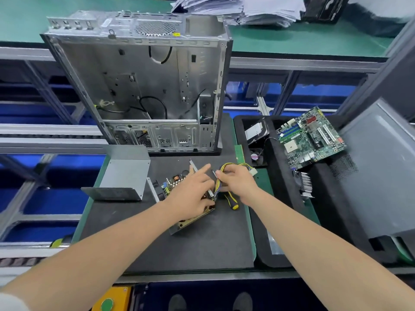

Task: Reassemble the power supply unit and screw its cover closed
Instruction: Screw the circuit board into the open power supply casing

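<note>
The power supply unit (pixel 189 222), an open metal box with its circuit board bare, lies on the black foam mat (pixel 179 250); its folded grey sheet-metal cover (pixel 123 176) stands just beside it; the right hand (pixel 238 179) grasps the yellow-and-black wire bundle (pixel 224 168); the left hand (pixel 190 195) rests on the unit, index finger straight, but I cannot tell if it grips; the black tray (pixel 280 198) holds a green motherboard (pixel 312 138).

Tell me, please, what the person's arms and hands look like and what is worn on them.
The left forearm and right forearm are bare as far as the picture shows. The left hand and the right hand wear no gloves; no ring, watch or wrist strap shows. A pale blurred patch at the lower left corner may be a sleeve edge.
</note>
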Available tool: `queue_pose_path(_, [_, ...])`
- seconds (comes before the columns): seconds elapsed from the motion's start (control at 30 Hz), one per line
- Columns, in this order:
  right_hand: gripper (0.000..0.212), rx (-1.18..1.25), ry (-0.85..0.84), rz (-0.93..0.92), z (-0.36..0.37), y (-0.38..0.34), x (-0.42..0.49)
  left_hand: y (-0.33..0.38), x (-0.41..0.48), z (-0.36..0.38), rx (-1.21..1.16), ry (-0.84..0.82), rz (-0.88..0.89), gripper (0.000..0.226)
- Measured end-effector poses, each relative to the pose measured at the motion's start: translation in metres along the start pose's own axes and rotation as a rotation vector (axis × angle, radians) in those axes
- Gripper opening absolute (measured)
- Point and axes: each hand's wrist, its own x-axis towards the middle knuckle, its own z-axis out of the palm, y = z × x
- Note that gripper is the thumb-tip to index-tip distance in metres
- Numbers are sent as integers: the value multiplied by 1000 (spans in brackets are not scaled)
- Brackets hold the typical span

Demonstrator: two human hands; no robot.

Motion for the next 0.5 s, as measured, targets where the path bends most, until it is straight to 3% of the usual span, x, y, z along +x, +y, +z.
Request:
queue_pose_path(0.13, [53,26,-293,135,-16,-7,0,1,0,2,-10,9,-21,29])
queue_pose_path(0.23, [70,16,-314,113,-18,-6,1,0,2,-1,-26,-30,-23,36])
queue_pose_path(0.33, [70,-2,-224,67,-8,-4,4,-1,2,-3,6,-65,-14,42])
queue_pose_path(0.5, [52,101,-78,98,2,7,6,4,2,-5,-42,-53,-87,53])
